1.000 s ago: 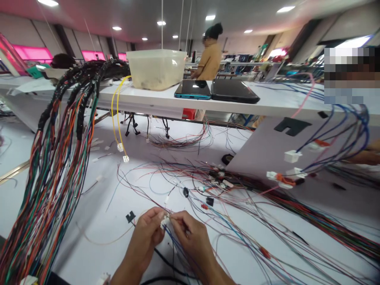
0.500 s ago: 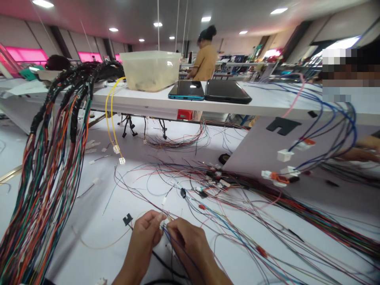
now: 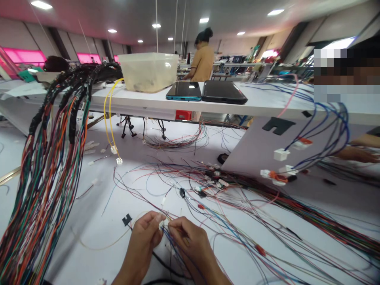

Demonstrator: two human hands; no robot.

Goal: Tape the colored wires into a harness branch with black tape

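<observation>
Near the bottom middle, my left hand pinches a small white connector between thumb and fingers. Close against its right side, my right hand is closed in a pinch on a thin wire at the connector. Dark blue wires run from the connector down between my wrists. Just left of my left hand lies a black clip-shaped connector on the white table. Beyond my fingertips are loose wires and a small black connector. The wire ends inside the pinch are hidden.
A thick wire bundle hangs at the left from the shelf. On the shelf stand a plastic bin and two phones. Long wires cross the table rightward. A co-worker's hand shows at the right.
My right hand's fingers have shifted slightly at the connector, and more of the white connector shows. My left hand keeps its pinch. The whole view has moved a little.
</observation>
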